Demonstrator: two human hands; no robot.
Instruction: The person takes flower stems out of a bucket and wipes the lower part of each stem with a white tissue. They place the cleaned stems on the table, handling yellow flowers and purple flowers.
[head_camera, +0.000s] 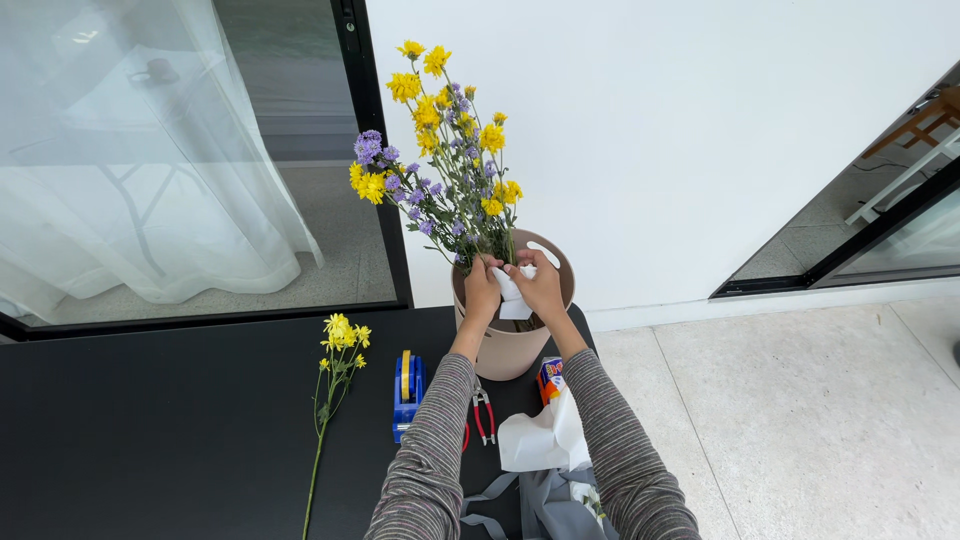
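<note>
Black tabletop (150, 430) meets a white wall, where a beige round vase (510, 350) holds yellow and purple flowers (445, 160). Above its rim, the left hand (482, 290) and right hand (541, 285) both pinch a white paper piece (513, 297) between them, beside the stems.

bright even daylight, sharp focus

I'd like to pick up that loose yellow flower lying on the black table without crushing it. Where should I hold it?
Take the yellow flower stem by the bare green stalk below its leaves, pinching from above with fingers on either side. It lies flat and long on the black table, blooms at the far end, so the lower stalk is probably the sturdiest, clearest part.
</note>
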